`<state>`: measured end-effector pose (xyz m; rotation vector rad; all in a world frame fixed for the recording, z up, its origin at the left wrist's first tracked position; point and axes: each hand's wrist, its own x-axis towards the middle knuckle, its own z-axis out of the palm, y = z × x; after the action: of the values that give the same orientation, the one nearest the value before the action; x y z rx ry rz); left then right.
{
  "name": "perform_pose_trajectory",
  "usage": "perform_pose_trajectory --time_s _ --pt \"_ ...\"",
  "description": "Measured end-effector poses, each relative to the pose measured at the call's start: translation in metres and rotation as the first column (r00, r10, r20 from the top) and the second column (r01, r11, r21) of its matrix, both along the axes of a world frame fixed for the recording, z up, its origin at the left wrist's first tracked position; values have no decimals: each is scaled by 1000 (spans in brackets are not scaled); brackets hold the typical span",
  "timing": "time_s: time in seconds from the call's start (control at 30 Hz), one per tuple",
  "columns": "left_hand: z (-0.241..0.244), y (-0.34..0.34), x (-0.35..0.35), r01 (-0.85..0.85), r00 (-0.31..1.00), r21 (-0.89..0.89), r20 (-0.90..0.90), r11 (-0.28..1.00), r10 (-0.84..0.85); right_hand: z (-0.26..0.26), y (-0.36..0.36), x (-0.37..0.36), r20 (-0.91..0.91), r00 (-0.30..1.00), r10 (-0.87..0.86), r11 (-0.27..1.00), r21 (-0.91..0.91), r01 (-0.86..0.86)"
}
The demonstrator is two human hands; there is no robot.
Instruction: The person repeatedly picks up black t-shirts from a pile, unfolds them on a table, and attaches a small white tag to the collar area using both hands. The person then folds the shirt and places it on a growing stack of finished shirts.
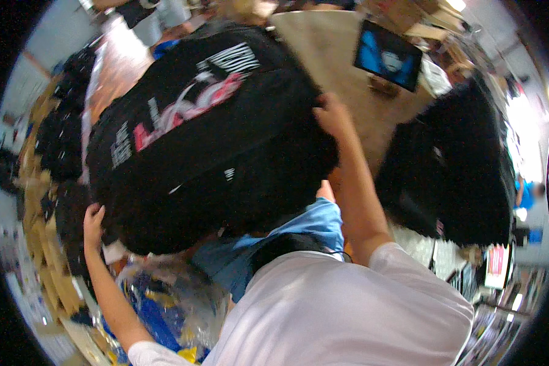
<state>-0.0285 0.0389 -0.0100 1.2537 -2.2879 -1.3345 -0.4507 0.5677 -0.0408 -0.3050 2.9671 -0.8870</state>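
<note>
A large black garment (274, 119) is stretched out flat between my two hands, in front of my waist. White lettering and a pink-and-white graphic run across its upper part; small white marks sit lower down. At its lower left edge, my left hand (93, 224) pinches the cloth with curled fingers. My right hand (333, 115) is closed on the right edge, farther up. The fabric hides much of the surface beneath it, and motion blur softens its outline.
To my right is a tall pile of black garments (453, 160). A screen (388, 56) stands on the tan table (320, 41) ahead. Clear plastic bags with blue and yellow contents (164, 306) lie at lower left. Cardboard boxes (39, 228) line the left; a person (526, 194) is far right.
</note>
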Motion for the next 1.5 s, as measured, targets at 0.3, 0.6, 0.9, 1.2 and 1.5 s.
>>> perform_pose_trajectory --time_s 0.3,0.6,0.9,1.2,1.5 --pt "-14 -10 15 159 966 -159 230 974 -120 21 33 16 170 985 6 1000 14 -9" --pt "-22 -31 35 31 988 176 -151 984 -4 25 4 24 12 996 93 991 96 -94" --pt "36 24 -10 43 983 68 -182 997 -30 53 -69 -12 -134 840 526 849 132 -511" --pt "24 -31 -11 -9 946 285 -308 958 101 102 -71 -79 -260 874 411 907 22 -420" --pt "-16 -34 35 20 973 317 210 948 -91 19 -2 -28 38 983 180 981 -85 -176"
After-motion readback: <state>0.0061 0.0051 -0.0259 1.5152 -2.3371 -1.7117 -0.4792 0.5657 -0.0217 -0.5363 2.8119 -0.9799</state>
